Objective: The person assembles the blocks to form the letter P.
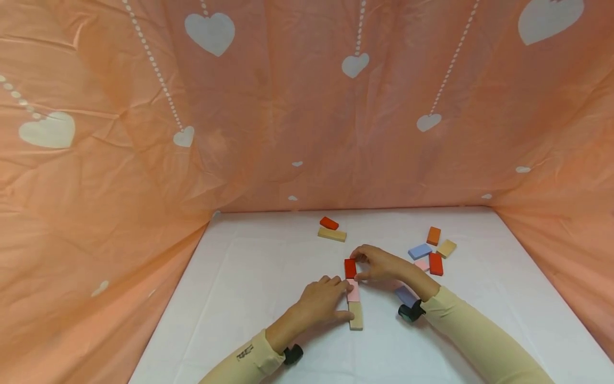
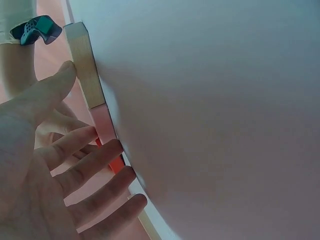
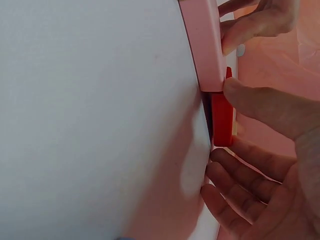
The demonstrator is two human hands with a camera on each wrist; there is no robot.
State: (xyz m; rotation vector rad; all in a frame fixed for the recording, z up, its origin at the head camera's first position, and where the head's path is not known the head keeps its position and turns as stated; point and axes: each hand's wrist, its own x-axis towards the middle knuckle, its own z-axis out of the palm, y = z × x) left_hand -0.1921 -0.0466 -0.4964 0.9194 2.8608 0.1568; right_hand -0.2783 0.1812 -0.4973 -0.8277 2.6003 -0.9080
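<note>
A row of wooden blocks runs away from the person at the middle of the white table. Its near end is a plain wood block point(image 1: 356, 317), then comes a pink block point(image 1: 353, 292), then a red block point(image 1: 350, 269) at the far end. My right hand point(image 1: 381, 265) pinches the red block between thumb and index finger; in the right wrist view the red block point(image 3: 222, 120) sits against the pink block's end, with a dark gap beneath it. From the left side, my left hand point(image 1: 317, 302) touches the plain block with its thumb and the pink block with its index finger, fingers mostly extended.
Farther back lie another red block point(image 1: 329, 223) and a long plain block point(image 1: 332, 234). Right of the right hand are orange point(image 1: 434, 236), blue point(image 1: 420, 252), plain, red and pink blocks. A purple block point(image 1: 405, 296) lies partly beneath the right wrist. Orange cloth point(image 1: 316, 106) surrounds the table.
</note>
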